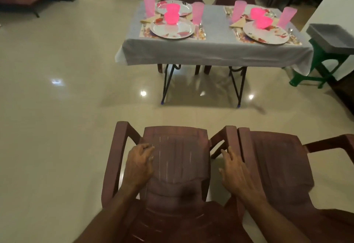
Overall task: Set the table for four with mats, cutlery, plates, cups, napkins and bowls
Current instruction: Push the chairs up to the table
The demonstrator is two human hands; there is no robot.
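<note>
Reaching over the back of a brown plastic chair [178, 166], the left hand [139, 164] lies on the chair's left side with its fingers loosely spread and lightly bent, clasping nothing. Just right of it, the right hand [236, 173] rests near the same chair's right armrest, fingers straight and slightly apart, holding nothing. A second brown chair [275, 168] stands touching the first on the right.

Well beyond the chairs, across the shiny floor [57, 108], the counter [210, 51] carries a grey cloth and four laid places. On its left half sit two plates [172, 31] on patterned mats [143, 31], each with a pink bowl [171, 19], flanked by pink cups [149, 5] and a folded napkin [150, 19]. On the right half lie two more plates, bowls [264, 22], cups and a napkin, with cutlery [291, 32] beside the near plate. Farthest right, a grey tray [331, 37] sits on a green stool [318, 66].
</note>
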